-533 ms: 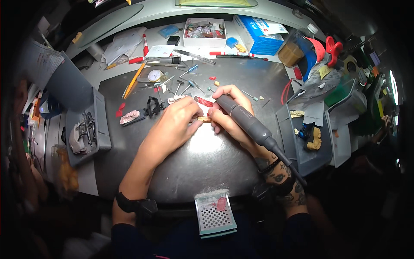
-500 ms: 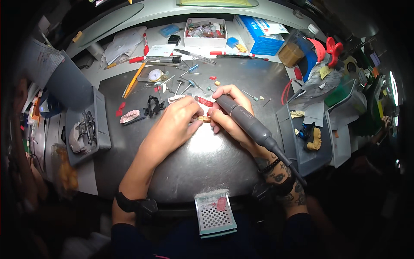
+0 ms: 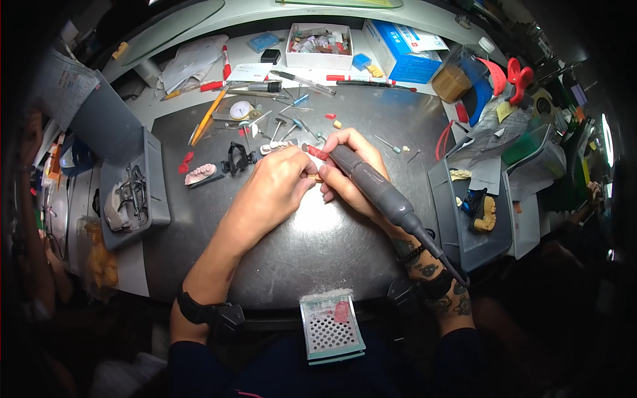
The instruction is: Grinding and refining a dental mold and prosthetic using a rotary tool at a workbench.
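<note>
Dark bench mat, brightly lit at centre, runs between the forearms to its front edge, where a perforated tray projects; a grey left bin and a grey right bin bound the sides, with an orange pencil and dial gauge toward the rear. Left hand pinches a small tan piece above mid-mat; right hand grips a grey handpiece, fingertips close beside the piece.

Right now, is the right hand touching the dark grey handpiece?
Touching. The head view shows the right hand wrapped around the front part of the dark grey handpiece, skin meeting its casing with no gap showing.
</note>
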A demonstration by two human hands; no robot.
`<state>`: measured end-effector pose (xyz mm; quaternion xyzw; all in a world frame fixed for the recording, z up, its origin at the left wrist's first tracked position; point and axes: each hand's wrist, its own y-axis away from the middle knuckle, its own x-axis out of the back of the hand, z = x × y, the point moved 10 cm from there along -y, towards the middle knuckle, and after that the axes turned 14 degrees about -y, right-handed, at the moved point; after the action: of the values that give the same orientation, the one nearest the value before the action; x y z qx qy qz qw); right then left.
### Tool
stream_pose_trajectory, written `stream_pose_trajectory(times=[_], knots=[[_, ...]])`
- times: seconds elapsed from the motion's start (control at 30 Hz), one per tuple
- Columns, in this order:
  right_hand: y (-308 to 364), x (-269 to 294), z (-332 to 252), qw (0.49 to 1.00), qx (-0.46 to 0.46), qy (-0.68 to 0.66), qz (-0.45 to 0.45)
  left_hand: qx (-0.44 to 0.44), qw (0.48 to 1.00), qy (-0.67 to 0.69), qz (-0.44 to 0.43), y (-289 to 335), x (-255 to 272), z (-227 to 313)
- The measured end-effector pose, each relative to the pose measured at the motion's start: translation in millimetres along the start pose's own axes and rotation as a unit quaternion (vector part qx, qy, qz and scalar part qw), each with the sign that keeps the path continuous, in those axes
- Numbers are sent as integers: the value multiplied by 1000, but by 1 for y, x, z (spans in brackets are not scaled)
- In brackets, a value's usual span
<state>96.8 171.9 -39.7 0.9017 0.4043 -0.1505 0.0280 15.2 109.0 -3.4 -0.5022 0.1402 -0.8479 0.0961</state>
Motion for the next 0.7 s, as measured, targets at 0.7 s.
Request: stream_pose_trajectory(times=[0.7], knots=[[-3,-3,-1,999,-16,43,-10,77,992,93,-44,-1,-2,-9]])
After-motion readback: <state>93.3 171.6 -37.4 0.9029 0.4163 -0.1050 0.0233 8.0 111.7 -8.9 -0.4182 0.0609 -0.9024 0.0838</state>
